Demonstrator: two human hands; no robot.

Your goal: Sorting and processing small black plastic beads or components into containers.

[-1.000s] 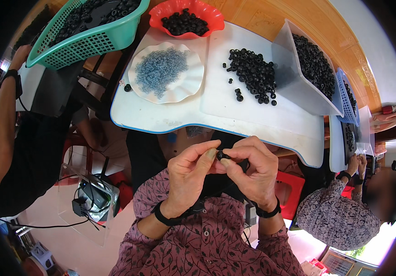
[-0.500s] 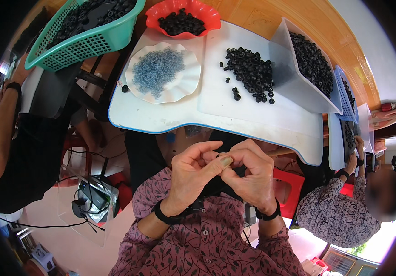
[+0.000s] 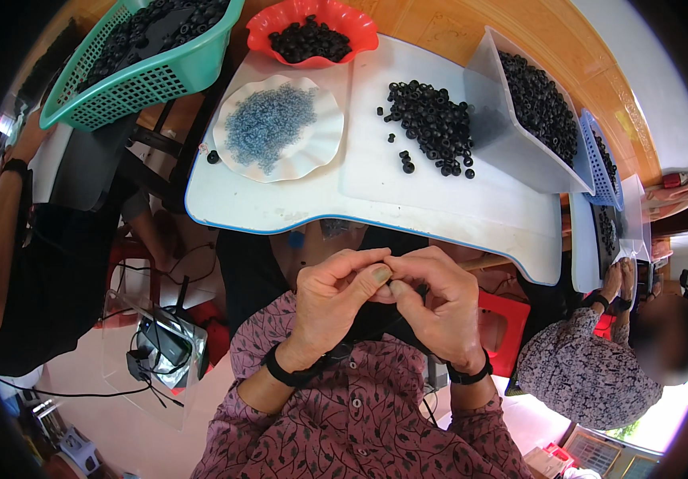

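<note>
My left hand [image 3: 332, 299] and my right hand [image 3: 444, 307] meet at the fingertips over my lap, just in front of the table's near edge. Both are closed in a pinch, thumb against fingers. Something small and dark seems to sit between the fingertips, but the fingers hide nearly all of it. Beyond them on the white table [image 3: 280, 209] lies a loose heap of black ring-shaped pieces [image 3: 432, 124]. To its left, a white scalloped plate [image 3: 324, 148] carries many small clear bluish pieces [image 3: 268, 124].
A red scalloped bowl [image 3: 366, 40] of black pieces stands at the back. A green basket [image 3: 140, 92] is at far left, a clear bin [image 3: 491, 132] and a blue basket [image 3: 595, 180] at right. One co-worker's arm [image 3: 0, 231] shows at left; another person [image 3: 579, 367] sits at right.
My fingertips have shifted on each other, and my right thumb now sits lower, apart from the left thumb. The person at right has drawn their hands together, lower down.
</note>
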